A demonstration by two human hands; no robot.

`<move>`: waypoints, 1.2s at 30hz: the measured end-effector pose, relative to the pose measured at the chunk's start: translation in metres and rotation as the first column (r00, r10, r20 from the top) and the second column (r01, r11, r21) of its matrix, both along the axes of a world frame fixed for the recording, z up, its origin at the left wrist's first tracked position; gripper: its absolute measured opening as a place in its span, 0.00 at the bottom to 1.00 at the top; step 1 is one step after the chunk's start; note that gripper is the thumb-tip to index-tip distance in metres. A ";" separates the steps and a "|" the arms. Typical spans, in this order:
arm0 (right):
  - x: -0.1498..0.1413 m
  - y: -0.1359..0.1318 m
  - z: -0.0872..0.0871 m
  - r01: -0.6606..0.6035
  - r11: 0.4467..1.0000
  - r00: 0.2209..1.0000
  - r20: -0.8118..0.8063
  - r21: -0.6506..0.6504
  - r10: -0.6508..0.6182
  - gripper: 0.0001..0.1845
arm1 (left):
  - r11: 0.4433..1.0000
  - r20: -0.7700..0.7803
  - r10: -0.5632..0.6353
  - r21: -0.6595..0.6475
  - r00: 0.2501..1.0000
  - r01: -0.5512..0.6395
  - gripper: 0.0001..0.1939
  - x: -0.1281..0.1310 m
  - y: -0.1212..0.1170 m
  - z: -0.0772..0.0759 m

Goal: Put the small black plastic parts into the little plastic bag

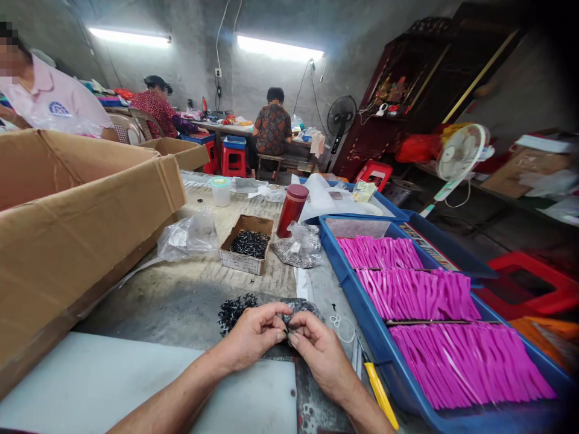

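My left hand [259, 334] and my right hand [319, 349] meet fingertip to fingertip above the near part of the worktable. Thumbs and forefingers are pinched around a small black part [286, 333], whose exact kind is too small to make out. Just behind my left hand lies a loose pile of small black pieces [235, 308]. Beyond my right hand sits a clear bag [304, 306] with dark contents, partly covered by the fingers. A cardboard box [243, 262] farther back holds many thin black pieces.
A blue crate [357, 325] with rows of magenta strips stands at the right. Beside it lies a yellow-handled screwdriver [380, 395]. A large cardboard box [81, 241] fills the left. A red flask [292, 211] and a white board [136, 367] are on the table. Several people sit beyond.
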State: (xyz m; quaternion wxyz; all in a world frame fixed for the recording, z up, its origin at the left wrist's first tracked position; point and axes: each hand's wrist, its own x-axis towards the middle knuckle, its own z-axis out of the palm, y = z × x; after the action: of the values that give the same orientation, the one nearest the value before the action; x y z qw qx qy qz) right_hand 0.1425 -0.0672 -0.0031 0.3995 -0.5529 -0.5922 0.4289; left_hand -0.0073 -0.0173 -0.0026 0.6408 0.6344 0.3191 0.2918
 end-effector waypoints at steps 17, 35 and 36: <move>-0.002 0.001 0.009 -0.010 1.000 0.982 0.189 0.005 0.009 0.04 | 0.983 -0.142 0.022 0.186 0.990 0.005 0.18 0.000 0.000 0.003; 0.032 0.000 0.002 -0.054 0.984 0.826 0.561 0.168 -0.050 0.12 | 0.799 -0.136 0.511 0.441 0.849 -0.410 0.22 -0.036 0.080 0.066; 0.031 0.001 0.000 -0.073 0.983 0.805 0.591 0.169 -0.041 0.12 | 0.746 -0.214 0.564 0.546 0.798 -0.381 0.21 -0.037 0.093 0.069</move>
State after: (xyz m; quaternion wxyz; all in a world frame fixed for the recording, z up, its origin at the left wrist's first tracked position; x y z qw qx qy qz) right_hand 0.1736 -0.0657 -0.0032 0.2405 -0.6147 -0.7288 0.1820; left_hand -0.0444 0.0753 0.0660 0.2962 0.7105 0.5033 0.3928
